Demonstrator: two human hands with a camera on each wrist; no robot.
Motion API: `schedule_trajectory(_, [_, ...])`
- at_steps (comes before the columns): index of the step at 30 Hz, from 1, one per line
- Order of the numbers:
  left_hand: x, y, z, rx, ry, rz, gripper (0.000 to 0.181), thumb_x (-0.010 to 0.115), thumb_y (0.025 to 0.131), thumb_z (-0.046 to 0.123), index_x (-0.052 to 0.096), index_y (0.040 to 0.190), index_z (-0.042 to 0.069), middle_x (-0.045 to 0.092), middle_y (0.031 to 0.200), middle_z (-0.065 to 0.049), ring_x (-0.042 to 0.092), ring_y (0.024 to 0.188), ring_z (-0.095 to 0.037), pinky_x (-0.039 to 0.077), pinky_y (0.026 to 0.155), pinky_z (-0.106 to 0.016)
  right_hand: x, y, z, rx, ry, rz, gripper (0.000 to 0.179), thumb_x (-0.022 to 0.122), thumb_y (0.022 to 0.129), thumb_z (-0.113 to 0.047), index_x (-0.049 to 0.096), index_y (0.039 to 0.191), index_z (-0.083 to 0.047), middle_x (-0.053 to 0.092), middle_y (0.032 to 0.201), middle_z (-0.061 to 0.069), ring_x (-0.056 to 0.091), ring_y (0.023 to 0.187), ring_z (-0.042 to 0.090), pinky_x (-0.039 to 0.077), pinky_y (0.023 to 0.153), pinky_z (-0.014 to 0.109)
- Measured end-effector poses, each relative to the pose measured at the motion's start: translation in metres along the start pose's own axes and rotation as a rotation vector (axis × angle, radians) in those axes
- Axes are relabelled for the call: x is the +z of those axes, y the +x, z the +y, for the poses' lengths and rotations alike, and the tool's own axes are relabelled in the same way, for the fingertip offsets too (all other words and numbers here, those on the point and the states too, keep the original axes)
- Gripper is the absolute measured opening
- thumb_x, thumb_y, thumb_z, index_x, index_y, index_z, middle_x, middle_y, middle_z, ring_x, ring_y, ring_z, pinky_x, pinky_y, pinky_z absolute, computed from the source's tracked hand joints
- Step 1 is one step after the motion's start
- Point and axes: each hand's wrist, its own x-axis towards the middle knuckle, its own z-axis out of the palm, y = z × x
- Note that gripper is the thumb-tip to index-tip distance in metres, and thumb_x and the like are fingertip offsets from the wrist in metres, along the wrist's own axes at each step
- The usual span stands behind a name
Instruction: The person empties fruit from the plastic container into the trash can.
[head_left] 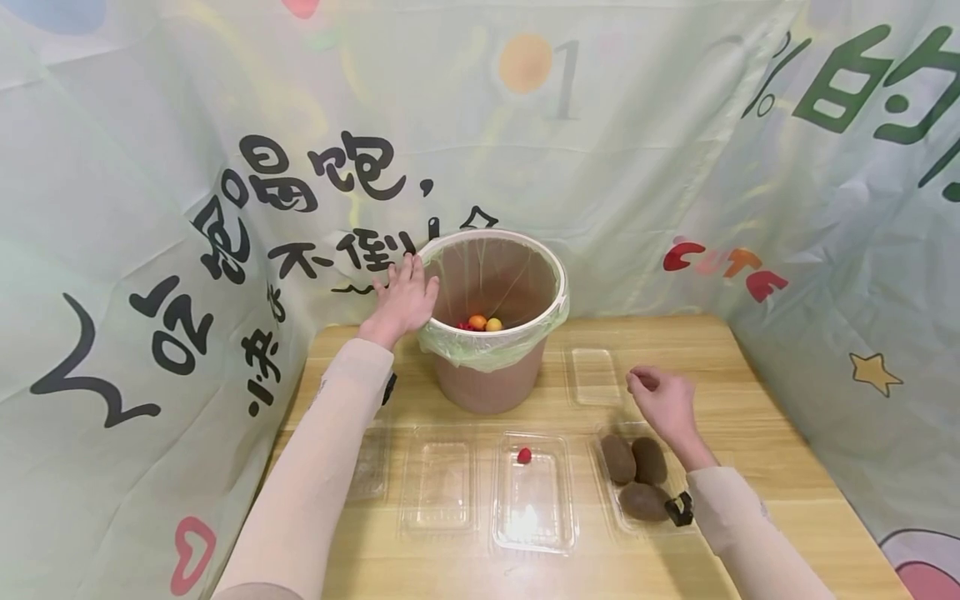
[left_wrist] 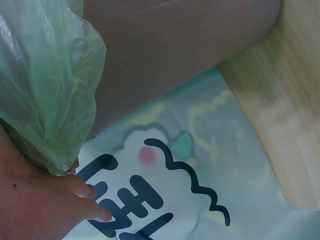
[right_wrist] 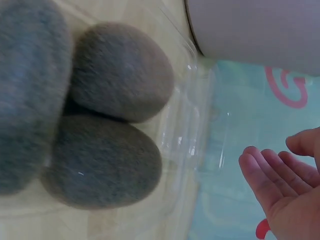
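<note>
My left hand (head_left: 405, 300) rests on the left rim of a pinkish-brown bucket (head_left: 491, 387), fingers extended, beside its pale green plastic liner (left_wrist: 55, 100). An orange round fruit (head_left: 477, 322), a yellow one (head_left: 493, 325) and small red pieces lie inside. To the right, my right hand (head_left: 663, 404) is above the table with loosely bent fingers and nothing between them; in the right wrist view its thumb stands apart from the fingers. Below it, three brown kiwis (head_left: 648, 460) sit in a clear plastic tray (right_wrist: 192, 120).
A clear tray (head_left: 572, 500) in front of the bucket holds one small red fruit (head_left: 524, 456). Another clear tray (head_left: 408, 492) lies left of it, and one (head_left: 592, 354) right of the bucket. Printed cloth (head_left: 637, 192) surrounds the wooden table (head_left: 780, 467).
</note>
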Motion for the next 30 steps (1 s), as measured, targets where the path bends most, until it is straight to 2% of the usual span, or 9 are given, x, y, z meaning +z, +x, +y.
schedule_trajectory(2, [0.000,0.000,0.001,-0.001,0.000,-0.002,0.075,0.016,0.112,0.048,0.006,0.168,0.000,0.000,0.178,-0.021,0.002,0.161,-0.052,-0.001,0.126,-0.075,0.003,-0.006,-0.003,0.005,0.014,-0.030,0.024,0.068,0.100,-0.014,0.078,0.112,0.005,0.081,0.096,0.021,0.080,0.085,0.034,0.046,0.067,0.004])
schedule_trajectory(8, [-0.001,0.000,0.002,0.000,0.002,-0.006,0.074,0.016,0.112,0.047,0.005,0.168,0.000,0.000,0.177,-0.021,0.002,0.162,-0.052,-0.002,0.127,-0.074,0.009,-0.021,-0.012,0.053,0.107,-0.099,0.026,0.072,0.099,-0.015,0.077,0.115,0.005,0.081,0.100,0.021,0.076,0.078,0.006,0.052,0.067,0.007])
schedule_trajectory(11, [-0.001,-0.001,0.002,-0.005,-0.003,-0.014,0.075,0.015,0.112,0.048,0.003,0.168,0.001,-0.002,0.177,-0.020,0.001,0.162,-0.052,-0.003,0.127,-0.074,0.012,-0.027,-0.014,0.040,0.110,-0.121,0.025,0.072,0.099,-0.015,0.077,0.115,0.004,0.081,0.098,0.019,0.074,0.077,0.002,0.054,0.067,0.010])
schedule_trajectory(17, [0.000,-0.001,0.001,-0.004,-0.011,-0.012,0.075,0.015,0.112,0.048,0.002,0.168,0.001,-0.003,0.177,-0.020,0.001,0.161,-0.053,-0.003,0.126,-0.074,0.014,-0.036,-0.018,0.013,0.099,-0.121,0.024,0.073,0.098,-0.016,0.077,0.114,0.002,0.081,0.097,0.016,0.077,0.081,0.013,0.055,0.068,0.012])
schedule_trajectory(22, [0.000,-0.001,0.000,-0.005,-0.008,-0.011,0.075,0.015,0.112,0.048,0.002,0.168,0.000,-0.003,0.177,-0.021,0.001,0.161,-0.053,-0.003,0.126,-0.075,0.012,-0.041,-0.015,0.000,0.084,-0.111,0.025,0.074,0.097,-0.014,0.077,0.114,0.003,0.081,0.098,0.016,0.077,0.085,0.015,0.052,0.072,0.008])
schedule_trajectory(25, [0.000,-0.001,0.000,-0.006,-0.004,-0.011,0.075,0.015,0.112,0.048,0.002,0.168,0.000,-0.003,0.177,-0.021,0.001,0.161,-0.053,-0.002,0.126,-0.074,0.009,-0.044,-0.012,-0.004,0.093,-0.111,0.024,0.075,0.096,-0.011,0.077,0.115,0.003,0.081,0.099,0.018,0.078,0.088,0.022,0.053,0.074,0.008])
schedule_trajectory(27, [0.000,-0.001,0.000,-0.003,-0.001,-0.011,0.075,0.015,0.112,0.048,0.002,0.168,0.000,-0.003,0.177,-0.021,0.001,0.161,-0.053,-0.002,0.126,-0.074,0.006,-0.047,-0.009,-0.007,0.095,-0.112,0.025,0.074,0.095,-0.010,0.076,0.116,0.004,0.080,0.103,0.020,0.078,0.091,0.029,0.057,0.076,0.013])
schedule_trajectory(30, [-0.001,-0.001,0.000,0.000,0.000,-0.012,0.075,0.015,0.112,0.048,0.002,0.168,0.000,-0.003,0.177,-0.021,0.001,0.161,-0.053,-0.003,0.126,-0.074,0.002,-0.050,-0.004,-0.017,0.074,-0.107,0.027,0.073,0.096,-0.010,0.075,0.119,0.006,0.079,0.110,0.024,0.077,0.100,0.039,0.063,0.082,0.031])
